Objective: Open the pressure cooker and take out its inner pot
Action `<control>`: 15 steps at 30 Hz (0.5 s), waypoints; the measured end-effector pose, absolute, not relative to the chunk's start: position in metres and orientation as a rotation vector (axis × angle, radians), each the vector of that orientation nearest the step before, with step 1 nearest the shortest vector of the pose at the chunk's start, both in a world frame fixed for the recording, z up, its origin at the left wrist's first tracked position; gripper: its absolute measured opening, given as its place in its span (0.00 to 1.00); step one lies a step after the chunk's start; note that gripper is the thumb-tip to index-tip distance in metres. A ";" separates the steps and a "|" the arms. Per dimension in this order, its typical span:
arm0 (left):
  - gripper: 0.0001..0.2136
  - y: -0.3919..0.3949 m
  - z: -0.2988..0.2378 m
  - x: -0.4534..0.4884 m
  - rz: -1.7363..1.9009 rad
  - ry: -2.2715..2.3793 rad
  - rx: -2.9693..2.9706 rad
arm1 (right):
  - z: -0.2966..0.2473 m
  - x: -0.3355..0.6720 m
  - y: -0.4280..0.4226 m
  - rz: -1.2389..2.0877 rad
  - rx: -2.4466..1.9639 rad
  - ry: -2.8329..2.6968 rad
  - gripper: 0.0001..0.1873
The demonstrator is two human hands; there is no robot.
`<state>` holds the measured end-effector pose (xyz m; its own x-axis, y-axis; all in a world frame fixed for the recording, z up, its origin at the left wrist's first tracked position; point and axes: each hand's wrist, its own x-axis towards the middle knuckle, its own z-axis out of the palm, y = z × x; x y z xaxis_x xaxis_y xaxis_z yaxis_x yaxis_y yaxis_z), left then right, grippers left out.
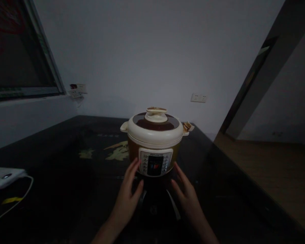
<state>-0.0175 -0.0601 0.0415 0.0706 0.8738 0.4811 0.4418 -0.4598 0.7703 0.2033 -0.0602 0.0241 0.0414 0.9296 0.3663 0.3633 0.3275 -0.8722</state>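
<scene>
An electric pressure cooker (156, 135) stands upright on the black table (73, 183), its lid on and its control panel (156, 162) facing me. The lid is cream with a dark brown top and a raised knob (156, 115). My left hand (129, 189) is at the cooker's lower left front, fingers stretched out and thumb apart. On the lower right front is my right hand (185, 189), its fingers spread too. The fingertips are beside the cooker's body; whether they touch it I cannot tell. Neither hand is wrapped around anything.
A white device (7, 177) with a cable lies at the left table edge, near a yellow strip (12, 200). A brown and white item (188, 126) is at the cooker's right handle. Wall sockets (198, 98) are behind. The table's right edge borders a wooden floor (264, 162).
</scene>
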 end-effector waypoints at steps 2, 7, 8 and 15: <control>0.21 -0.081 0.027 -0.018 1.047 1.254 2.200 | 0.011 0.205 -0.078 0.668 -1.257 -1.750 0.26; 0.28 -0.089 -0.014 -0.018 0.604 1.293 2.600 | -0.019 0.208 -0.099 0.515 -1.424 -2.137 0.30; 0.29 -0.085 -0.019 -0.019 0.569 1.293 2.631 | -0.024 0.209 -0.097 0.470 -1.434 -2.173 0.30; 0.39 -0.057 -0.038 -0.033 0.611 1.230 2.754 | -0.062 0.218 -0.062 0.191 -1.364 -2.333 0.34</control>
